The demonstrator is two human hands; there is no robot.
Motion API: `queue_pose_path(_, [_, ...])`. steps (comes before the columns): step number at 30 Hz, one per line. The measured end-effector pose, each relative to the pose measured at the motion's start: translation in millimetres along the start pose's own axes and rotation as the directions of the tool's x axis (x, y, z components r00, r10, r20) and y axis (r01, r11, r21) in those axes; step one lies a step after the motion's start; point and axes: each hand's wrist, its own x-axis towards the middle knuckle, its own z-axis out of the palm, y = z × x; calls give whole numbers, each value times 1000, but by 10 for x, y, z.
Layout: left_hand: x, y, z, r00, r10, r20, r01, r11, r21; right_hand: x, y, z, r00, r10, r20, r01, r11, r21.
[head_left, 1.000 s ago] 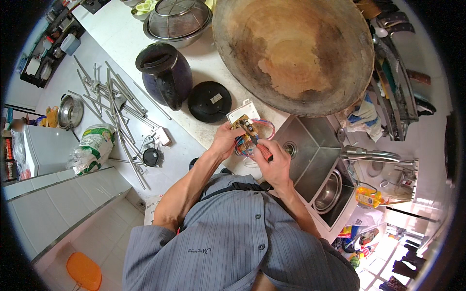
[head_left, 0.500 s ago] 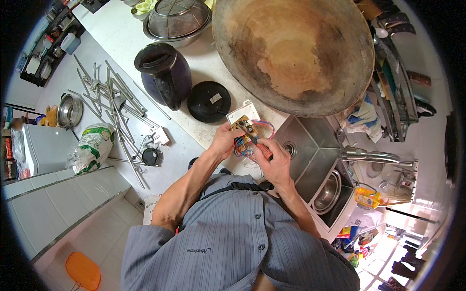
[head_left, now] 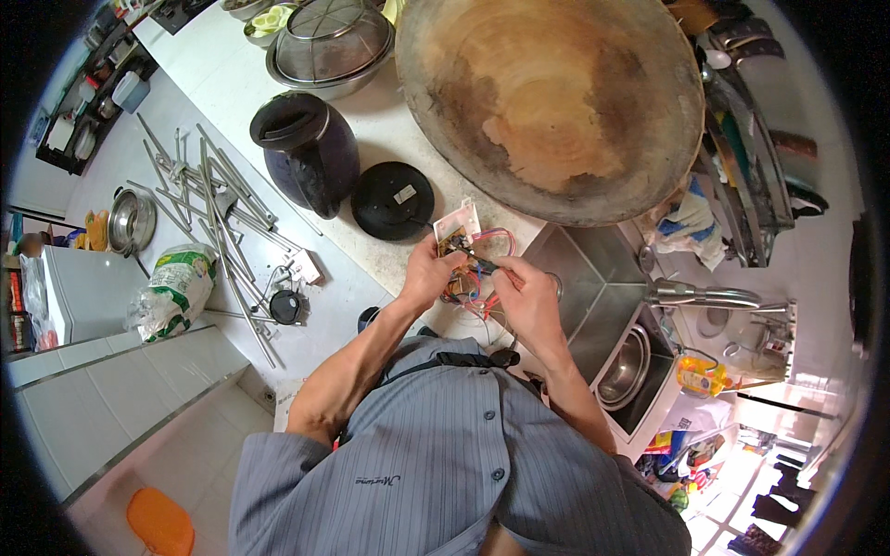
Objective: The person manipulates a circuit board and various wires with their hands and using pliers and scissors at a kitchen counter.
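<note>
My left hand is closed on a small circuit board set in a white plastic housing, held over the counter's front edge. Red, blue and other coloured wires loop out of the board and hang below it. My right hand grips a screwdriver; its dark front part points at the board, while most of the handle is covered by my fingers. Just beyond the board lies a round black kettle base, with a dark electric kettle at its left.
A large round wooden board takes up the back of the counter. To the right is a steel sink with a faucet. Metal tubes and a stuffed plastic bag lie on the floor at left.
My right hand has shifted slightly right and covers the screwdriver's red-and-black handle, which showed before. The white housing has tilted a little. The whole view has shifted slightly.
</note>
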Motion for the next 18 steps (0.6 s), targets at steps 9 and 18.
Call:
queue_pose_path(9, [16,-1,-16,999,-42,-3,42,985,169,125,27,-66,899,-433,70,426,824,-373])
queue_pose_path(18, [72,-57,-67,994,-91,-59,94,994,59,220,-94,-43,895,-407,183,444,772,-454])
